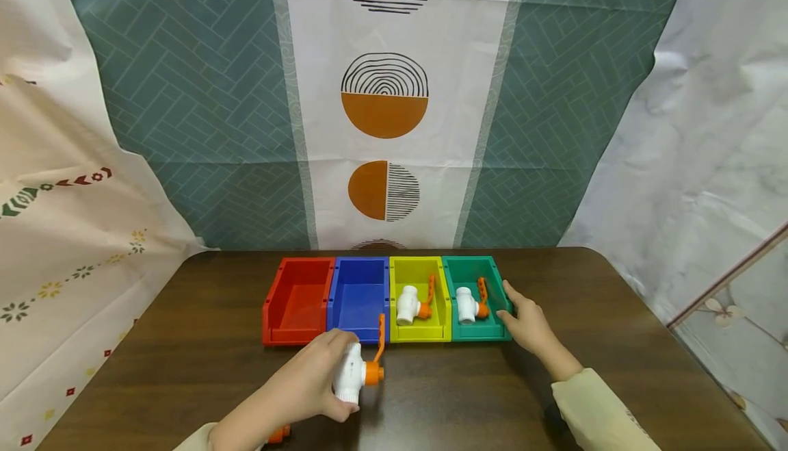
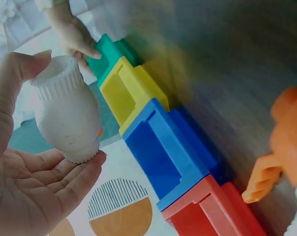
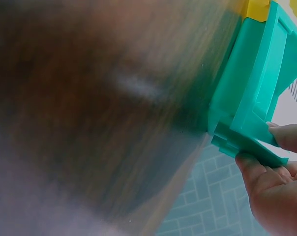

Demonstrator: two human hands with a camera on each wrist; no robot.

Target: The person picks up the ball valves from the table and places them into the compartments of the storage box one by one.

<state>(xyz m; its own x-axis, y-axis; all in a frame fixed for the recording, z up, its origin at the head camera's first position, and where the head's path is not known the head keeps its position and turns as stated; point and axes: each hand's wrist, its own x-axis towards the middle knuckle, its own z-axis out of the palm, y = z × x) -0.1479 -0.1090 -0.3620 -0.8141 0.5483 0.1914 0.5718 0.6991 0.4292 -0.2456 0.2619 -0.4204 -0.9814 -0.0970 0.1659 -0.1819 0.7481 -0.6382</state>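
Note:
My left hand (image 1: 314,376) grips a white ball valve (image 1: 350,374) with an orange handle, thumb at one end and fingers at the other. It hangs over the table just in front of the blue bin (image 1: 360,300). With thumb and fingers my right hand (image 1: 531,328) pinches the right side wall of the green bin (image 3: 256,83). Inside the green bin lies a white valve (image 1: 466,305) with an orange handle. The yellow bin (image 1: 420,333) holds a similar valve (image 1: 408,304).
A red bin (image 1: 298,300) stands at the left end of the joined row; nothing shows inside it or the blue one. Partly hidden under my left forearm, another orange-handled valve (image 2: 286,132) lies on the brown table (image 1: 455,396). A patterned cloth (image 1: 246,95) hangs behind.

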